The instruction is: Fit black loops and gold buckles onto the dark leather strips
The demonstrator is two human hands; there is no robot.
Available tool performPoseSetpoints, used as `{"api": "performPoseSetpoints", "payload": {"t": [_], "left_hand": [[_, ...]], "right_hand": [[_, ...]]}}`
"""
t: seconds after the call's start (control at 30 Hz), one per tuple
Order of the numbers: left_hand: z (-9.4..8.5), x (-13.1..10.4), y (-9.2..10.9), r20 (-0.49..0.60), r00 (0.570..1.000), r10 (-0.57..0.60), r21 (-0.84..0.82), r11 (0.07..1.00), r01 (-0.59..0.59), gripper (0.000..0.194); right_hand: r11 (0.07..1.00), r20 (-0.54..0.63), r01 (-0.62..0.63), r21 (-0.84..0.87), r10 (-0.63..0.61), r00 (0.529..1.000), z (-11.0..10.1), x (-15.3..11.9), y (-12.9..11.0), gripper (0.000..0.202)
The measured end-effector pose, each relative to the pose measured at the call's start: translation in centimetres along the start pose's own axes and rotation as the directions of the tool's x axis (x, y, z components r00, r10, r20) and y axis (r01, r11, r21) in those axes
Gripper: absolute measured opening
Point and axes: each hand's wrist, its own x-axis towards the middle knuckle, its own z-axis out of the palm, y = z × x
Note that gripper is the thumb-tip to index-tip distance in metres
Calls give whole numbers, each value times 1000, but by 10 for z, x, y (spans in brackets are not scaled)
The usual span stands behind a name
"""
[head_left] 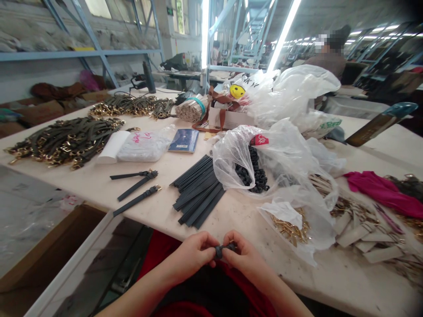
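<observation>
Close to the table's front edge, my left hand [197,254] and my right hand [243,253] meet with thumbs and fingertips pinched. Between them is a small dark grey strap [219,252], apparently with a loop on it; most of it is hidden by my fingers. Just beyond my hands lies a fanned bundle of flat dark strips [198,198]. To their left are a few short dark straps [137,200] with gold buckles. A clear bag [231,163] holds many small dark loops [259,180], and another bag holds small gold metal parts [291,229].
Heaps of buckled straps [66,141] cover the table's left end. A blue booklet [184,141] and a white packet [143,147] lie mid-table. Beige strips [363,233] and a magenta cloth [385,189] are at right. An open box [66,246] stands below left. A person [330,57] sits behind.
</observation>
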Motion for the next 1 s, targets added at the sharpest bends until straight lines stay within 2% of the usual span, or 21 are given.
{"api": "performPoseSetpoints", "payload": {"t": [0.1, 0.27, 0.37, 0.53, 0.67, 0.77, 0.87, 0.93, 1.0], "left_hand": [[-1, -3, 1, 9, 1000, 4, 32, 999, -5, 18], [3, -4, -5, -12, 999, 41, 91, 995, -40, 19], [6, -4, -8, -18, 999, 28, 129, 991, -26, 20], [8, -7, -7, -16, 1000, -4, 174, 985, 7, 22], [8, -9, -5, -21, 1000, -5, 232, 973, 9, 21], [6, -11, -2, -21, 999, 32, 300, 954, -25, 20], [6, -13, 1, -10, 995, 104, 414, 906, -90, 18], [6, -14, 1, 7, 989, 146, 479, 868, -132, 18], [6, -14, 0, 18, 988, 154, 494, 858, -143, 18]], "right_hand": [[1000, 4, 31, -7, -31, 1000, -1, -6, -3, 3], [995, 13, 37, -97, -36, 999, -2, -11, -3, 4], [973, 15, 73, -217, -72, 997, -3, -12, -2, 4], [886, 18, 176, -428, -186, 982, -3, -16, -5, 7], [910, 63, 162, -381, -149, 987, -3, -16, -5, 5], [979, 80, 40, -201, -24, 996, -3, -14, -3, 8], [999, 152, -42, -18, 45, 987, -4, -12, 0, 13], [997, 198, -70, -9, 71, 978, -4, -12, 1, 16], [991, 174, -50, -124, 72, 982, -3, -13, 0, 12]]}}
